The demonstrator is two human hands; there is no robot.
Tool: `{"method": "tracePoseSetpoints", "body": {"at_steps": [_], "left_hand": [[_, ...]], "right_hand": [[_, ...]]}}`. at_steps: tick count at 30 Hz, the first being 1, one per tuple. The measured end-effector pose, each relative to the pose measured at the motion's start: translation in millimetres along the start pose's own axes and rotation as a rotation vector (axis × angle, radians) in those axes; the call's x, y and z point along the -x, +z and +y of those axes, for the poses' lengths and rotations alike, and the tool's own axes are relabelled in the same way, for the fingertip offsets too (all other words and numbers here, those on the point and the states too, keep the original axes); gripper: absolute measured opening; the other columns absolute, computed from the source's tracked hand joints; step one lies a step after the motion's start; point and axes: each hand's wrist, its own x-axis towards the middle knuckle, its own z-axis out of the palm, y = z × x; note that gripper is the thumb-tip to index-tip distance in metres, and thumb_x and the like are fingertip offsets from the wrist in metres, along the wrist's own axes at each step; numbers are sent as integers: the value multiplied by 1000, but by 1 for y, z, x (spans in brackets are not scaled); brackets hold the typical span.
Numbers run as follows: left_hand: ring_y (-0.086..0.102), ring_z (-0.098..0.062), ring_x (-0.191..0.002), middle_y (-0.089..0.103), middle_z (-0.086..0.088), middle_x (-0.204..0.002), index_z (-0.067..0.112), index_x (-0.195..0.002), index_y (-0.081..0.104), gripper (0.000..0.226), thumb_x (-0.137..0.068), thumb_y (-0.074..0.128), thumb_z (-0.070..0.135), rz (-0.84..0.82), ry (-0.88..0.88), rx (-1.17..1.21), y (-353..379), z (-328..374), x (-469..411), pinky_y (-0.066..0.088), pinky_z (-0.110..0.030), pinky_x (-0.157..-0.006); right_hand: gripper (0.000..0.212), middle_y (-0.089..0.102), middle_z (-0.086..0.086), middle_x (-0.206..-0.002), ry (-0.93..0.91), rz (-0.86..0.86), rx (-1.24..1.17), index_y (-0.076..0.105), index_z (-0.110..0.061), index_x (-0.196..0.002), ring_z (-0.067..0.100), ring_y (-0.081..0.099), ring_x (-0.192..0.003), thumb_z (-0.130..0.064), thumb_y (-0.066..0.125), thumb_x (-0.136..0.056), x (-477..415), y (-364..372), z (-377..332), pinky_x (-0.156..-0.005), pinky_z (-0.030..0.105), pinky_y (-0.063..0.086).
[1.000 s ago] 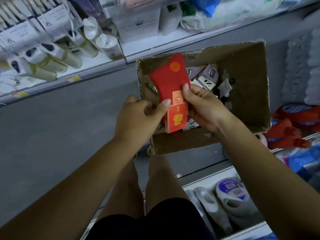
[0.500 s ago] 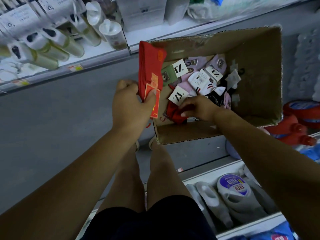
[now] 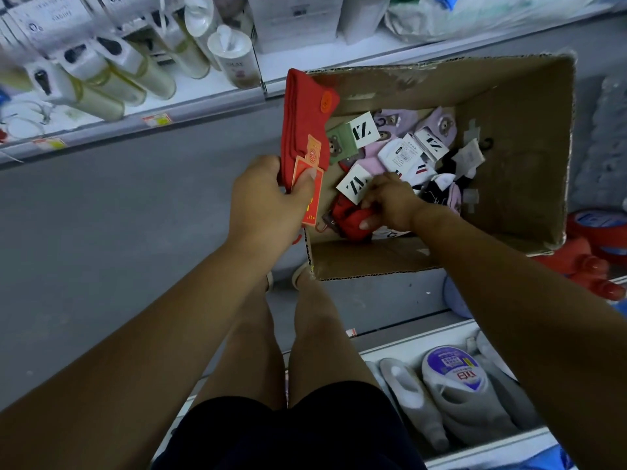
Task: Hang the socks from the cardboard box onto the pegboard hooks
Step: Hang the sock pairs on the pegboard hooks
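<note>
red socks, carded, left hand gripping

We see the cardboard box as brown, matt corrugated board with rough, ragged edges. The red socks and the red bundle look like soft, matt knit cloth; the card label is faintly glossy. The white tags are matt paper. The detergent bottle is smooth, shiny plastic, the grey floor dull.

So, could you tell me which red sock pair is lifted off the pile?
The flat red pair in the left hand; the crumpled red one lies there, gripped by the right hand.
</note>
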Motion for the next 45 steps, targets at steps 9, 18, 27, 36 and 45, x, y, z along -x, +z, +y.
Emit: {"method": "tracePoseSetpoints", "body": {"at_steps": [9,18,27,36,45], "left_hand": [[72,-15,-87,75,-3,-95,18,-96,73,16,-97,68,33,-140,-145,144,-24,18,26,58,-28,-76],[76,-21,-95,79,-5,-100,22,-101,72,12,-101,63,29,-154,-301,483,-50,58,75,58,-45,-95],[75,-33,-95,76,-16,-112,12,-129,58,38,-106,46,40,-325,-497,950,-65,97,113,58,-36,-64],[73,-24,-86,73,-19,-116,-1,-133,62,48,-86,74,4,-355,-294,852,-90,93,127,62,-38,-76],[76,-26,-97,75,-16,-114,4,-122,67,40,-84,73,-8,-334,-211,918,-172,45,137,64,-38,-80]], "right_hand": [[30,73,7,-101,26,85,-974,66,-6,-117,14,69,-90,-29,65,-97,105,-52,-24,-78,27,57],[36,69,16,-128,-86,350,-1820,58,-13,-135,31,65,-116,-26,56,-102,206,-75,-78,-98,47,53],[49,63,19,-122,-379,260,-1711,44,-8,-144,32,63,-108,-21,54,-98,276,-63,-114,-98,43,53],[63,63,18,-126,-357,207,-1535,44,-4,-138,29,61,-116,-25,74,-87,292,-33,-173,-108,47,48],[56,63,10,-139,-282,216,-1782,58,-21,-140,29,61,-128,-59,46,-100,249,-43,-263,-97,48,55]]}}
